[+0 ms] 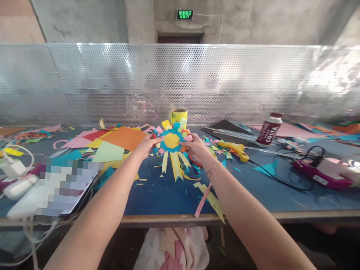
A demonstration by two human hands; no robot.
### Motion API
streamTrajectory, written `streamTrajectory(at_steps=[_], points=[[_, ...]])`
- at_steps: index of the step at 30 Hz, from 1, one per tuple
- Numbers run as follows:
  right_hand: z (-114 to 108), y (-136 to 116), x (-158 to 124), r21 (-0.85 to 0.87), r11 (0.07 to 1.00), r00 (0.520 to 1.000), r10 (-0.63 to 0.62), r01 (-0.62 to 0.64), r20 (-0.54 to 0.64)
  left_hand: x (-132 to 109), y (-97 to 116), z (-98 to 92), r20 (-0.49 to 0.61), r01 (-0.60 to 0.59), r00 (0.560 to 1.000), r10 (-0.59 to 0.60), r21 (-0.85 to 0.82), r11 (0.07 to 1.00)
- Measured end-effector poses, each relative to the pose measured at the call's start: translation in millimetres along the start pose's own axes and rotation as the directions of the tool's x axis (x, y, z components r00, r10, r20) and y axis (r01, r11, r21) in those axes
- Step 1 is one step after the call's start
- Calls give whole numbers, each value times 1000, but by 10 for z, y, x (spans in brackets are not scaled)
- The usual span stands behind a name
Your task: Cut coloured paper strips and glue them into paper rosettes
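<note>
A round paper craft (172, 140) with a yellow middle, a blue ring, coloured tabs around it and yellow strips hanging below is held up over the blue table (148, 197). My left hand (147, 144) grips its left edge, and my right hand (197, 147) grips the right edge. Both thumbs lie on the front of the ring. Behind the craft stands a yellow roll (179, 116). Orange paper (125, 138) lies left of my left hand. To the right of my right hand rests a yellow glue gun (234, 150) with a black cord.
A maroon-labelled bottle (269, 129) and a purple power strip (322, 176) are at the right. A tablet (81, 185), chargers (14, 168) and white cables occupy the front left. Paper scraps litter the table. A perforated metal screen (108, 81) runs behind.
</note>
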State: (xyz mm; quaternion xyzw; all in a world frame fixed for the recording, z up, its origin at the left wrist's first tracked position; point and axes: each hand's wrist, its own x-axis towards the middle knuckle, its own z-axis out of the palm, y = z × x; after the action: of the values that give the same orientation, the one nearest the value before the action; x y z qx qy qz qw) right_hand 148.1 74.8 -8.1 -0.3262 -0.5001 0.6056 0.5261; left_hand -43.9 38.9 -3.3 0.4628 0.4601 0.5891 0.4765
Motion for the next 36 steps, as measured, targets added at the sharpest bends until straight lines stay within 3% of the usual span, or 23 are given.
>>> streamTrajectory(at_steps=[5,12,17,24,29,32,36], points=[[-13,38,24,2,1000,993,-28,28,111,34,-29,-21,-104,-151,977,185,272,950],[-39,55,58,34,999,990,-25,20,141,63,-34,-42,-99,-304,924,369,394,868],[-36,42,45,66,997,993,-52,45,105,78,-13,-48,-7,-348,932,363,271,898],[-47,15,29,107,992,973,-95,74,209,-16,133,-73,156,-268,950,269,-31,963],[-42,-6,10,134,988,959,-103,69,266,-68,194,-98,90,-169,976,198,-261,950],[-30,6,-2,130,990,954,-98,63,285,-76,203,-102,81,-132,984,158,-257,957],[-12,60,8,138,983,944,-155,119,290,-99,268,-90,111,-208,965,237,-223,952]])
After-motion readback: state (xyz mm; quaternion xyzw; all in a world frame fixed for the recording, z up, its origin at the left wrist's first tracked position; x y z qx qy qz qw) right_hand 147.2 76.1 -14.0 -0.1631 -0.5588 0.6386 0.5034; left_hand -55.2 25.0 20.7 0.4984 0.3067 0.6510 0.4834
